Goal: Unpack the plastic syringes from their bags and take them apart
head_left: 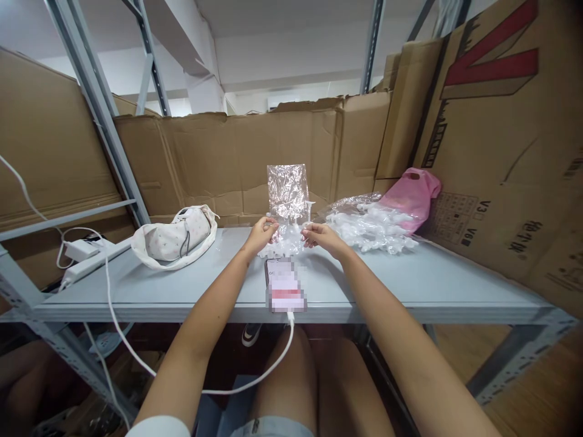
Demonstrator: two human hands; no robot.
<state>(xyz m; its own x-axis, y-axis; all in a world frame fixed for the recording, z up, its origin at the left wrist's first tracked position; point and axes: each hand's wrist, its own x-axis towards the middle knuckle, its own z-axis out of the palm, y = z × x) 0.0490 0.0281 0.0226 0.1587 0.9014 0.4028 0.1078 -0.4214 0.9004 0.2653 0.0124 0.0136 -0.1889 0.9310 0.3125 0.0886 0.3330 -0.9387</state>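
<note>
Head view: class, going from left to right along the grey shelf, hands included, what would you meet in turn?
White power strip → patterned cloth bag → left hand → clear plastic bag → right hand → white pieces in clear plastic → pink plastic bag

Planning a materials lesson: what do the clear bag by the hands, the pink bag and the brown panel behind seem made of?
Clear bag: apparently plastic film, glossy, see-through with crinkled highlights.
Pink bag: probably plastic, softly shiny, with folds and cut-out handle.
Brown panel: seemingly matte cardboard, given creases and torn edge.
</note>
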